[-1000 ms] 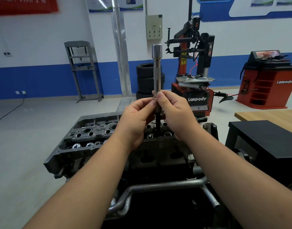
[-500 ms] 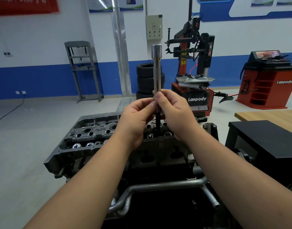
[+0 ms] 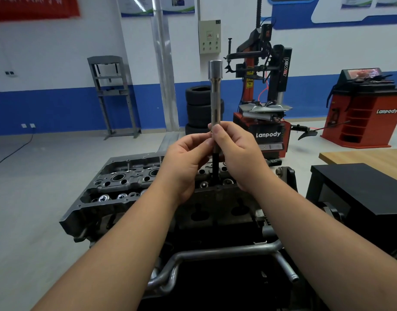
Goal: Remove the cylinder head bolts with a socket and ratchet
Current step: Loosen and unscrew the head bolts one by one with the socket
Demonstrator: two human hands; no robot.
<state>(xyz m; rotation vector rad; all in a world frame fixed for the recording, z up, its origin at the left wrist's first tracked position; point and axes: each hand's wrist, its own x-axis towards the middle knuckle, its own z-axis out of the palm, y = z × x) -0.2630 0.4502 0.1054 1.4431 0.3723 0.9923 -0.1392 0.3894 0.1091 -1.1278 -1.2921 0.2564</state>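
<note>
A long silver socket extension (image 3: pixel 215 93) stands upright above the grey cylinder head (image 3: pixel 123 182), its wider end on top. Below it a black bolt shank (image 3: pixel 215 167) runs down into the head. My left hand (image 3: pixel 184 162) pinches the lower end of the extension from the left with thumb and fingertips. My right hand (image 3: pixel 235 156) grips the same spot from the right, thumb in front. Where the socket meets the bolt is hidden behind my fingers. No ratchet is in view.
The engine sits on a stand with metal coolant pipes (image 3: pixel 215 252) at its near side. A black box (image 3: pixel 361 194) and a wooden table (image 3: pixel 368 158) lie to the right. Behind stand stacked tyres (image 3: pixel 197 108), a tyre changer (image 3: pixel 262 104) and a red balancer (image 3: pixel 363 108).
</note>
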